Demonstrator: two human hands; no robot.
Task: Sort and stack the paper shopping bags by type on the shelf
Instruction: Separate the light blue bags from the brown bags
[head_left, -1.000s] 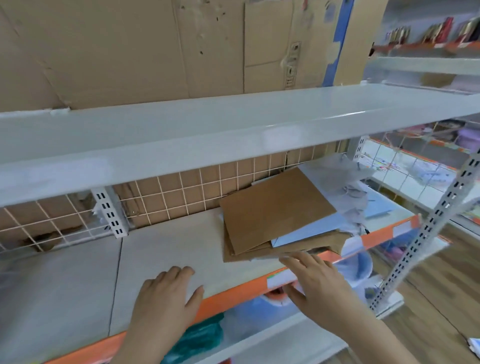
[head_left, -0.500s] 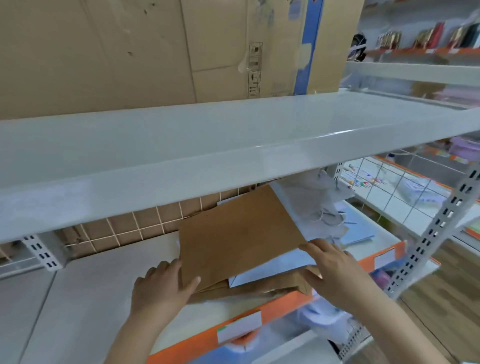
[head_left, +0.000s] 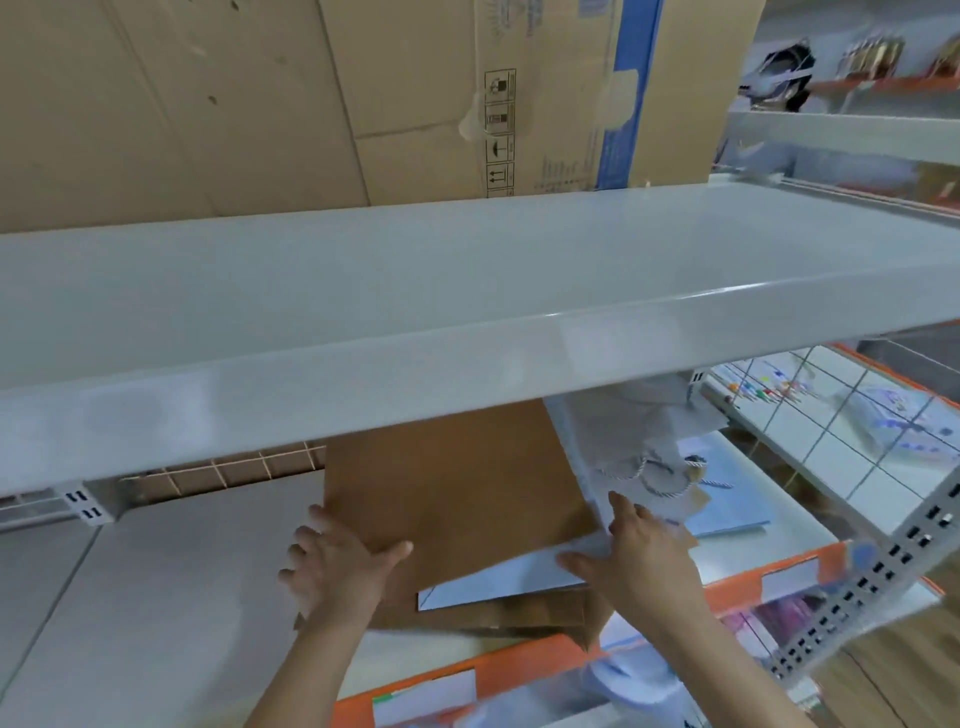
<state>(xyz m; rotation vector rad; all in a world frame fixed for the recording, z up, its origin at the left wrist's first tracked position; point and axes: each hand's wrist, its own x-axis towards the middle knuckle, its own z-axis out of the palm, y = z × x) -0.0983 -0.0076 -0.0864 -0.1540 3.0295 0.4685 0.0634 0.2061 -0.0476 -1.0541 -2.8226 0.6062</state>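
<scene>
A flat brown paper bag (head_left: 467, 493) tops a loose pile on the lower shelf (head_left: 182, 571). Under it a white bag (head_left: 498, 577) sticks out, with another brown bag (head_left: 519, 618) beneath. My left hand (head_left: 337, 566) sits at the top bag's left edge, fingers spread beside it and thumb lying on it. My right hand (head_left: 639, 556) rests on the white bag's right corner with the index finger stretched along its edge. More white bags with rope handles (head_left: 639, 457) and a pale blue bag (head_left: 727, 499) lie further right, partly hidden by the upper shelf.
A wide white upper shelf (head_left: 467, 291) juts out above the pile and hides its back. Cardboard boxes (head_left: 260, 104) stand on it. An orange price strip (head_left: 519, 670) runs along the lower shelf's front. A perforated upright (head_left: 883, 561) stands at the right.
Both hands moved from the shelf's front edge onto the pile. The top brown bag has slid left and turned squarer to me. My view has come closer and swung right.
</scene>
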